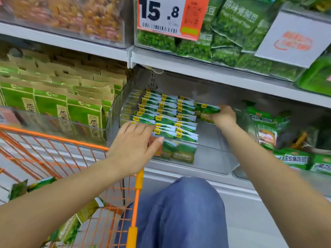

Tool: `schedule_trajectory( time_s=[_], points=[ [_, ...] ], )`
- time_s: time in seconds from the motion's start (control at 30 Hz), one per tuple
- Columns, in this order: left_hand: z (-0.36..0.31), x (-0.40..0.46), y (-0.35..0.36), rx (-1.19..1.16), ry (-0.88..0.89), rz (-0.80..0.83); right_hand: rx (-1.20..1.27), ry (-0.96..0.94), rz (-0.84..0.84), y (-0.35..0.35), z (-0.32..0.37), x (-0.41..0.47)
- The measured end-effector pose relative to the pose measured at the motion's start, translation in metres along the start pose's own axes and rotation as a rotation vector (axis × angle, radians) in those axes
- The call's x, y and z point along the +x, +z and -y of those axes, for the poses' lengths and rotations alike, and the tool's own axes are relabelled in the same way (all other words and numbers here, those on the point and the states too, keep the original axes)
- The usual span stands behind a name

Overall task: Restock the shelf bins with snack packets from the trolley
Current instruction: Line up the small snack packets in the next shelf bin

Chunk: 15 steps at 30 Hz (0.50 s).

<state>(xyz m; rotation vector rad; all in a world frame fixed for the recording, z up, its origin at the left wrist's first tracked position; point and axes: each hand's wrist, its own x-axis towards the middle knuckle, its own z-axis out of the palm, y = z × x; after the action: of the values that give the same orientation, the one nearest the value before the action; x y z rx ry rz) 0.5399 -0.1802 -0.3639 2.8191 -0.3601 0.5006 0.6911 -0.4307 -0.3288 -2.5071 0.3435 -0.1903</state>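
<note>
The right hand pinches a small green-and-white snack packet at the far right of the clear plastic shelf bin. The left hand, fingers spread flat, presses on the near rows of standing green packets. The orange wire trolley stands near left.

head view, downward, close to shelf bin
</note>
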Motion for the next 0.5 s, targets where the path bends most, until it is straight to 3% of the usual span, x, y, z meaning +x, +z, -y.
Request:
schedule_trajectory(
  time_s=[0.1,0.33,0.5],
  points=[
    [-0.002,-0.001,0.000,-0.004,-0.024,-0.015,-0.128,0.071,0.053,0.016,0.001,0.027],
    [-0.003,0.000,-0.001,-0.014,-0.031,-0.016,-0.169,0.031,0.074,0.040,0.004,0.058],
    [-0.003,0.002,0.000,-0.031,-0.043,0.000,-0.193,0.018,-0.060,0.053,-0.004,0.063]
  ],
)
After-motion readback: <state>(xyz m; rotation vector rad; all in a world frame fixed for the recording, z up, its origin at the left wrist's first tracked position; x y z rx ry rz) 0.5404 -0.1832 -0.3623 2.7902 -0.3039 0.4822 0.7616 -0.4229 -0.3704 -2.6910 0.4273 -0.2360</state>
